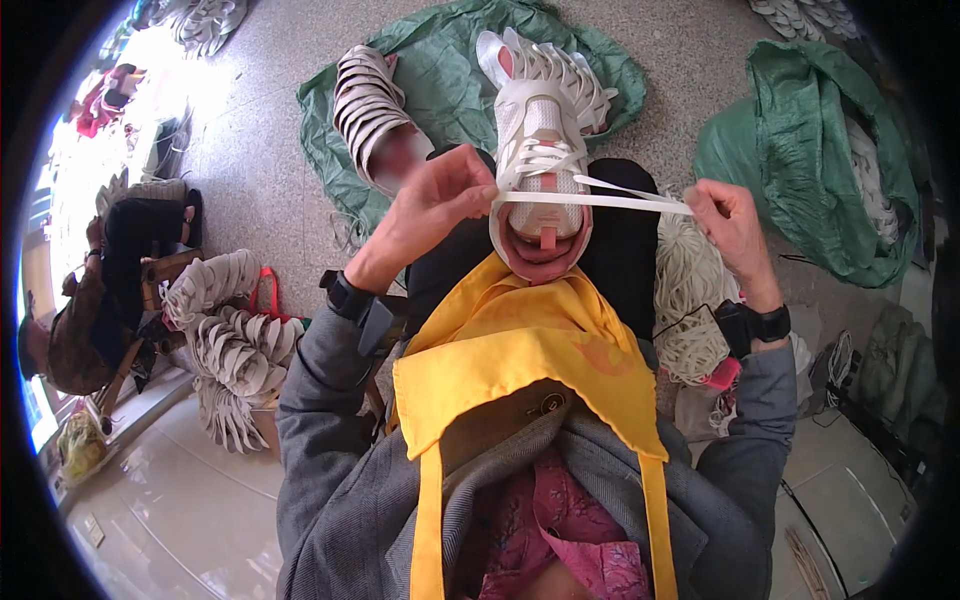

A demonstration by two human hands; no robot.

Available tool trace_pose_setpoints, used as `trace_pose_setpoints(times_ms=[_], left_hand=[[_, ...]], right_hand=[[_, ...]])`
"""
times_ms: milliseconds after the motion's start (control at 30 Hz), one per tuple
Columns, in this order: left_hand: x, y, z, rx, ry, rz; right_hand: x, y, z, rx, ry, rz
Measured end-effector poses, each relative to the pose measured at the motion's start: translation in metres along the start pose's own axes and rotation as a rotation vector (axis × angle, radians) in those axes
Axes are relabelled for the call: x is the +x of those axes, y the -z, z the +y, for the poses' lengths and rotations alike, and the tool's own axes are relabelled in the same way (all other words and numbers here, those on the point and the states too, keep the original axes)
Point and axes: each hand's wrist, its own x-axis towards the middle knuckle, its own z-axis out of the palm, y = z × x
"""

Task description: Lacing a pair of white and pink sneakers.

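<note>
Speckled floor (255,150), green sheeting (440,60) ahead. Shoe (547,183) between your knees, toe pointing away. Left grip (440,195) pinching white lace (600,201) at shoe's edge; right grip (730,225) pinching it off to right, strand taut. Looks mid-lacing; next move likely calls for even tension.
</note>
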Motion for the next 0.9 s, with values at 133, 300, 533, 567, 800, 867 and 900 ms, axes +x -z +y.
trace_pose_setpoints(times_ms=[133,300,533,567,800,867,900], left_hand=[[0.012,-0.009,-0.005,0.053,-0.01,-0.014],[0.018,-0.025,-0.012,0.122,-0.061,0.04],[0.025,-0.035,-0.003,0.311,-0.102,0.028],[0.026,-0.035,-0.002,0.324,-0.108,0.033],[0.028,-0.037,-0.003,0.591,-0.27,0.231],[0.033,-0.034,-0.012,0.626,-0.319,0.268],[0.035,-0.035,-0.014,0.642,-0.345,0.284]], right_hand=[[0.002,-0.004,0.009,-0.222,-0.196,0.132],[0.015,-0.049,-0.021,-0.44,0.301,0.242],[0.035,-0.114,-0.06,0.326,0.141,-0.156],[0.037,-0.116,-0.059,0.297,0.171,-0.165],[0.034,-0.109,-0.068,-0.18,0.296,0.121],[0.036,-0.108,-0.061,-0.205,0.257,0.14],[0.036,-0.109,-0.06,-0.22,0.248,0.149]])
